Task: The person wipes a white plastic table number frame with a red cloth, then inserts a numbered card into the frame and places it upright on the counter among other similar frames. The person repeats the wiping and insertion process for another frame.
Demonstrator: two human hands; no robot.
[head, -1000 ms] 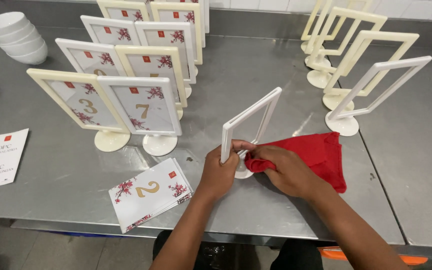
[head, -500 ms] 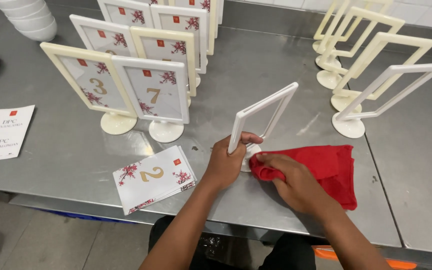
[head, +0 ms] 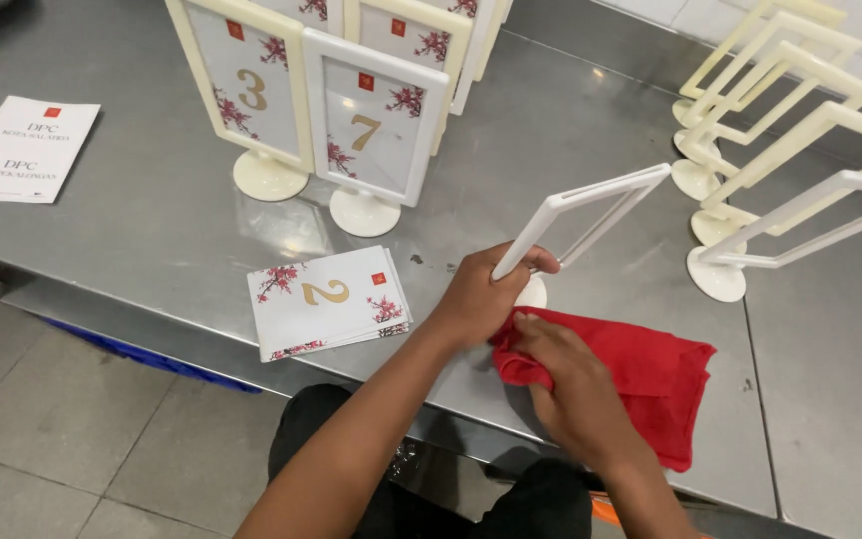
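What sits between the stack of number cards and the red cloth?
Head view: the person's left hand, gripping the empty white sign frame, sits between the number cards and red cloth.

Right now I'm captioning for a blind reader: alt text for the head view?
The left hand grips an empty white frame stand while the right hand presses a red cloth at its base, on a steel table.

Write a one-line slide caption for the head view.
Left hand steadies an empty white frame stand while right hand presses a red cloth at its base.
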